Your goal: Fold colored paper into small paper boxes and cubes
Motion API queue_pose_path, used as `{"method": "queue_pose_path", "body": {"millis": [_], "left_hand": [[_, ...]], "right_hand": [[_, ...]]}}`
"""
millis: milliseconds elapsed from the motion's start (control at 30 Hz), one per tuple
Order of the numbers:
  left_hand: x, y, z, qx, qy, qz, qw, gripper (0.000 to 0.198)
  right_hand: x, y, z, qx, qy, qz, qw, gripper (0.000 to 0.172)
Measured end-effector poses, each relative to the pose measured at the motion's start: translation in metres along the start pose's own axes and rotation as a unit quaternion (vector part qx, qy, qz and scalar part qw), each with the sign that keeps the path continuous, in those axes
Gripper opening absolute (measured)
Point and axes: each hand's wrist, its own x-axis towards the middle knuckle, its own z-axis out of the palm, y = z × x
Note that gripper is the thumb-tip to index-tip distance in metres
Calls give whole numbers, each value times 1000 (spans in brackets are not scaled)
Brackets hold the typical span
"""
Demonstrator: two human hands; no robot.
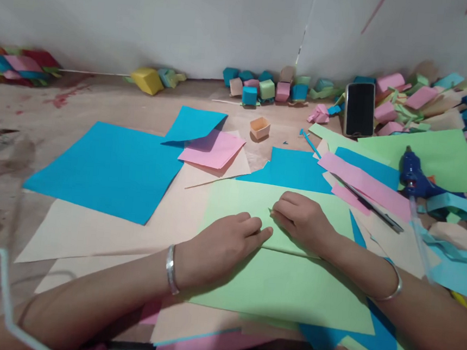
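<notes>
A light green sheet of paper (pixel 288 294) lies in front of me, with an edge or fold running across it below my hands. My left hand (pixel 227 242) rests on the green paper, fingers bent and one digit pointing right along that line. Close by, my right hand (pixel 301 219) has its fingers curled together, pinching a small green paper tip beside the thumb. The undersides of both hands are hidden. Beneath the green paper are blue paper (pixel 295 169) and cream sheets (pixel 89 233).
Blue sheets (pixel 111 170) and pink paper (pixel 211 148) lie to the left. A small peach paper box (pixel 259 128) stands behind. At right are scissors (pixel 370 206), a blue glue gun (pixel 411 171) and a phone (pixel 359 110). Folded paper cubes (pixel 249 96) line the wall.
</notes>
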Motion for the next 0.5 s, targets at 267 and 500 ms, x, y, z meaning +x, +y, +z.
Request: {"method": "queue_pose_path", "body": {"millis": [267, 500], "left_hand": [[-19, 12, -1, 0, 6, 35, 999, 38], [-21, 18, -2, 12, 14, 1, 1000, 31]], "right_hand": [[2, -1, -3, -29, -9, -8, 1000, 27], [-1, 2, 4, -106, 10, -38, 994, 26]]}}
